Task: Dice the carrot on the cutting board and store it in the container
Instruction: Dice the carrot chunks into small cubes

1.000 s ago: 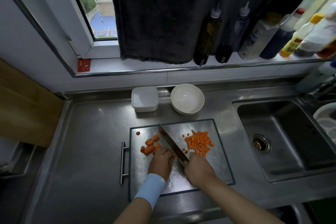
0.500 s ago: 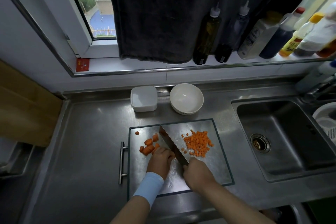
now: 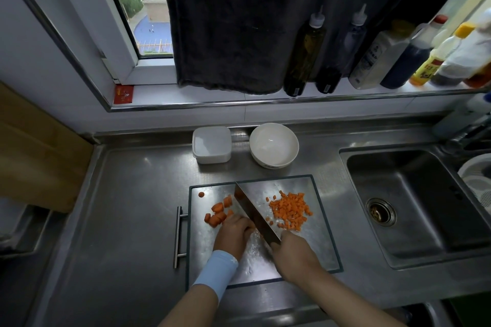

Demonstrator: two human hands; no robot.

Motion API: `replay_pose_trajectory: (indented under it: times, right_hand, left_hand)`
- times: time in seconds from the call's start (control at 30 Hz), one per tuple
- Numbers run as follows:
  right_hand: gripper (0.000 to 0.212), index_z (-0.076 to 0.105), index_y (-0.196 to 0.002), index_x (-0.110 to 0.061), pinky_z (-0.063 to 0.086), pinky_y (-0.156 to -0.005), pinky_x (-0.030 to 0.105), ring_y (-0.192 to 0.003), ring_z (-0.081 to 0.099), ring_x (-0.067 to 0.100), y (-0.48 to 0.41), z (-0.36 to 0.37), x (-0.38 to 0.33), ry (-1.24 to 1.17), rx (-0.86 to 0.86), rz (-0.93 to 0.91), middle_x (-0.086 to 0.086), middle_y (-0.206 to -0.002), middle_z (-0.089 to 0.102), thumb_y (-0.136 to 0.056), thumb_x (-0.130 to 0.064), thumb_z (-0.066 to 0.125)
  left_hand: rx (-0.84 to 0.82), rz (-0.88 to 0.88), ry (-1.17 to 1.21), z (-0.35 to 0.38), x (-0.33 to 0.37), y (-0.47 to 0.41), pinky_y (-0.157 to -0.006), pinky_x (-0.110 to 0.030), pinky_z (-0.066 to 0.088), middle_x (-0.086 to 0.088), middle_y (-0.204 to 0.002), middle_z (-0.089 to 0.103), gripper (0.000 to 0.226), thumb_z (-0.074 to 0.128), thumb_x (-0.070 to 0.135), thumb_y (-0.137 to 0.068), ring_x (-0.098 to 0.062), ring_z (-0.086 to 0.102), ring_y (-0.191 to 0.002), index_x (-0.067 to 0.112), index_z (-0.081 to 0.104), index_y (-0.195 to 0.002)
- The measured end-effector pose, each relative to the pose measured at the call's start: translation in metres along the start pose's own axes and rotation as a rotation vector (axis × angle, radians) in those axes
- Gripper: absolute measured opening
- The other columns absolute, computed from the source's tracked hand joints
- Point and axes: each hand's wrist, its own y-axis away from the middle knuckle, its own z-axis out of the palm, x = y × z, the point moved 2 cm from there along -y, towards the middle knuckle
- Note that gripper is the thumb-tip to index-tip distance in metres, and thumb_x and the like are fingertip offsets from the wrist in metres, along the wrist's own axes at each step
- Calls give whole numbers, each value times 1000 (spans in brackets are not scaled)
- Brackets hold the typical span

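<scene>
Orange carrot chunks (image 3: 217, 216) held by curled left hand (image 3: 233, 233); right hand (image 3: 292, 253) grips wide steel knife (image 3: 253, 211). Keep fingertips tucked.

The handle of the knife (image 3: 255, 214) is buried inside the right hand (image 3: 292, 252), which wraps it completely. The left hand (image 3: 233, 232) curls knuckles-up against the blade; its fingertips are out of sight, so whether they pin one of the carrot chunks (image 3: 216, 216) cannot be told. The tilted blade covers a strip of the cutting board (image 3: 318, 244) behind it. Both forearms run off the bottom edge. At the right edge a white strainer (image 3: 477, 179) and the tap (image 3: 467, 138) are cut off, and the bottles (image 3: 462, 56) on the sill there are smeared, their labels unreadable. The container (image 3: 211, 144) does not show its inside.
</scene>
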Motion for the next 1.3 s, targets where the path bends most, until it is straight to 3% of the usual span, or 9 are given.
replay_pose_trajectory:
  times: [0.13, 0.33, 0.47, 0.6, 0.77, 0.93, 1.07, 1.17, 1.3]
  right_hand:
    - [14, 54, -104, -21, 44, -68, 27, -88, 62, 18, 4, 2, 6, 12, -18, 12, -2, -97, 60, -101, -33, 46]
    - [11, 51, -100, -21, 43, -74, 24, -92, 60, 17, -6, 6, 3, 0, -41, 16, 5, -109, 65, -103, -31, 48]
    - [19, 59, -109, -13, 40, -78, 22, -103, 63, 23, -14, 9, -3, -1, -53, -3, 7, -113, 66, -103, -28, 47]
    - [20, 61, -108, -15, 43, -72, 25, -89, 61, 19, -25, 5, -9, -31, -65, -7, 4, -103, 66, -102, -30, 48]
    - [19, 60, -101, -20, 49, -80, 33, -92, 62, 19, -28, -16, 5, -60, -21, 29, 2, -100, 66, -100, -35, 48]
    - [21, 60, -106, -17, 49, -80, 33, -95, 62, 23, -28, -31, 19, -82, 50, 57, 6, -105, 67, -98, -33, 50]
    - [20, 58, -105, -17, 49, -80, 32, -96, 63, 24, -25, -28, 16, -104, 28, 37, 7, -106, 66, -98, -34, 50]
    - [17, 59, -102, -18, 49, -74, 30, -88, 63, 18, -22, -16, 11, -122, -42, 4, 2, -99, 66, -99, -33, 50]
    - [19, 60, -98, -19, 45, -71, 29, -84, 61, 16, -23, -14, 13, -146, -32, 26, -1, -93, 64, -102, -33, 48]
  left_hand:
    - [-7, -3, 5, 1, -1, -1, -88, -9, 35, 4, -103, 64, 14, 57, 22, -94, -10, 55, -99, 22, 70, -97]
    - [-13, -13, 14, 1, -2, -2, -85, -11, 40, 5, -98, 64, 11, 59, 19, -93, -8, 55, -94, 21, 69, -94]
    - [-27, -30, 8, 1, -2, -2, -82, -9, 40, 5, -96, 65, 11, 60, 20, -92, -7, 55, -90, 23, 70, -92]
    - [-31, -85, 15, -1, 1, -1, -75, 0, 32, 10, -93, 64, 11, 59, 23, -93, -3, 54, -84, 27, 69, -91]
    - [-31, -173, 45, -4, 14, -7, -66, -11, 43, 10, -82, 60, 10, 57, 23, -92, -4, 55, -74, 30, 57, -84]
    - [-119, -165, 85, 5, 41, -21, -72, -22, 48, 5, -91, 67, 11, 55, 22, -90, -12, 59, -79, 29, 62, -94]
    - [-1, -257, 178, -8, 41, -18, -74, -19, 47, 8, -95, 67, 16, 51, 21, -95, -10, 61, -83, 30, 63, -101]
    - [66, -283, 200, -25, 27, -10, -85, -19, 44, 8, -105, 63, 22, 50, 18, -97, -12, 60, -99, 37, 61, -98]
    - [16, -178, 116, -34, 24, 3, -96, -15, 36, 10, -125, 57, 32, 46, 10, -97, -8, 53, -114, 33, 63, -113]
